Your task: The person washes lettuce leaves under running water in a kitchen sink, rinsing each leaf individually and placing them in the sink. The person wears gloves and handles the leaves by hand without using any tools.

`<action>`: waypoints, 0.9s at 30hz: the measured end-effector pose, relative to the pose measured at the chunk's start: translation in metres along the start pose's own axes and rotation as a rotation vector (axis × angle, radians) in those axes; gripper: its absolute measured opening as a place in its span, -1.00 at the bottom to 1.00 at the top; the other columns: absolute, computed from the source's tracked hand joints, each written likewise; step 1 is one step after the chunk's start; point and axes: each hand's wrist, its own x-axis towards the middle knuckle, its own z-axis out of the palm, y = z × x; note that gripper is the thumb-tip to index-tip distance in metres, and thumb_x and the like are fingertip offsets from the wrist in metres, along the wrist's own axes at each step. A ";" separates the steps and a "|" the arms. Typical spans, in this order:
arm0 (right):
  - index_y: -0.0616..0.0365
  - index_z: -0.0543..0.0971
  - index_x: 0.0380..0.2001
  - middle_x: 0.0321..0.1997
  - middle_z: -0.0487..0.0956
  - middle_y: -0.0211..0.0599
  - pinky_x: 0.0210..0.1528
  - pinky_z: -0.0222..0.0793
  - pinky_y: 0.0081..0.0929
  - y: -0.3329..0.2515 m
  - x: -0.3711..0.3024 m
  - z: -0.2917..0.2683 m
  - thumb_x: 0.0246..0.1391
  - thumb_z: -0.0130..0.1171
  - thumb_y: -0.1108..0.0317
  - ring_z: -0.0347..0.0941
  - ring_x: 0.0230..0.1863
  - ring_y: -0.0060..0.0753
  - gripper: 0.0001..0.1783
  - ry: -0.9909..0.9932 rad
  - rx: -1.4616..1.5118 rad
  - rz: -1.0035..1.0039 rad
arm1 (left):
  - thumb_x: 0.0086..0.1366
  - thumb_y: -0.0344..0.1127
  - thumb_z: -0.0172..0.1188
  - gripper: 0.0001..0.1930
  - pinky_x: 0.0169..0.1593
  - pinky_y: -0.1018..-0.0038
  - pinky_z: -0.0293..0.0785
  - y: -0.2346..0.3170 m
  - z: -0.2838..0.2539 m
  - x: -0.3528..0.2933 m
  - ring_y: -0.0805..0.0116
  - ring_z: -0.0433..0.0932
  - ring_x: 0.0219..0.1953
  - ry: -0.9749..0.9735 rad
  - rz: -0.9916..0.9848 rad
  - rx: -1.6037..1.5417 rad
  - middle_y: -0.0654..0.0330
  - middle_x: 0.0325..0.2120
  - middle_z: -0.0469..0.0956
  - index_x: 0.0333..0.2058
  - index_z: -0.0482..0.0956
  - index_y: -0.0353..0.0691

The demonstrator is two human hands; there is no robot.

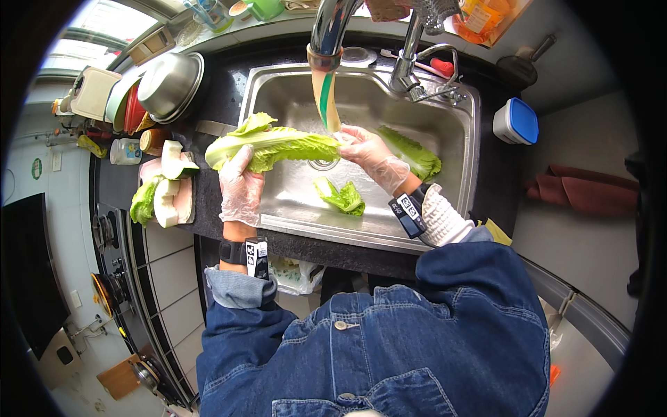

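Observation:
Over the sink a long pale-green lettuce leaf with a thick whitish rib lies roughly level. My left hand, in a clear plastic glove, grips its wide left end. At the other end my gloved right hand has its fingers closed around the leaf tip. They are right by the lower end of a tan hose with a green stripe, which hangs from the tap. Whether those fingers also touch the hose is unclear. In the basin lie a small lettuce piece and a longer green leaf.
Left of the sink, pieces of pale, green-skinned vegetable and a lettuce leaf rest on a board. Behind them are a jar and steel bowls. A blue-lidded tub stands at the right. A second faucet rises behind the basin.

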 end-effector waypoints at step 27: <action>0.33 0.26 0.04 0.05 0.35 -0.04 0.22 0.06 -0.25 -0.024 -0.048 0.003 0.18 -0.41 -0.12 0.24 0.11 -0.24 -0.31 -0.246 0.440 0.131 | 0.20 -0.54 -0.05 -0.68 0.10 0.30 0.31 -0.002 -0.010 -0.011 0.14 0.39 -0.03 0.118 -0.032 -0.052 -0.08 -0.07 0.36 -0.04 0.28 -0.48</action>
